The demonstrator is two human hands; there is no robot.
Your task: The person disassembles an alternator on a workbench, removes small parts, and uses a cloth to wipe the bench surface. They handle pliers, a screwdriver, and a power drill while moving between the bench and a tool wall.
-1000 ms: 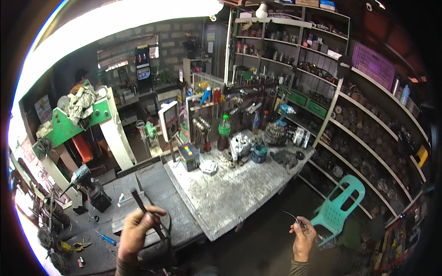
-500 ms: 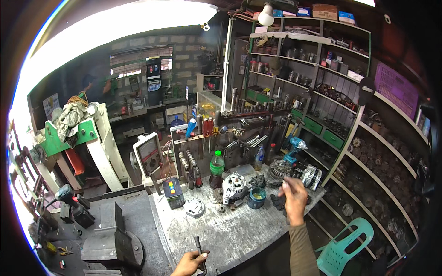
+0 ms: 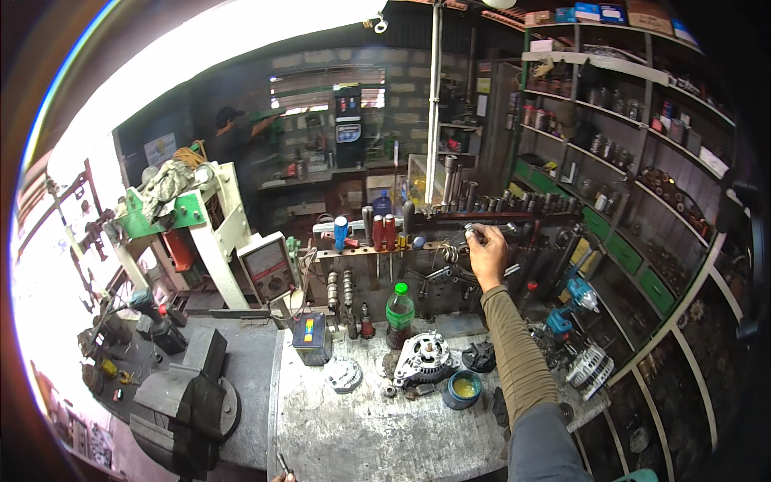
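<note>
My right arm stretches out over the bench to the tool rack at the back. There my right hand (image 3: 488, 255) is closed, with its fingertips pinched at a shiny metal piece among the hanging wrenches. Whether it grips a whole tool is hidden. At the lower edge only a bit of my left hand (image 3: 287, 477) shows, closed around a thin dark metal socket tool (image 3: 283, 462). Between my hands, on the worn bench (image 3: 361, 434), sits an opened alternator (image 3: 428, 357). Beside it are a blue tub of yellowish grease (image 3: 463, 390) and a round silver alternator cover (image 3: 343, 375).
A green-capped bottle (image 3: 399, 313) and a small battery (image 3: 312, 337) stand behind the parts. Screwdrivers (image 3: 384, 233) and sockets line the rack. A bench vise (image 3: 193, 394) is at left, a blue cordless driver (image 3: 574, 301) at right. Another person (image 3: 233, 132) stands far back.
My right hand has moved from above the right bench end up and away to the tool rack. My left hand has dropped to the lower edge, still holding the socket tool. The view has shifted.
</note>
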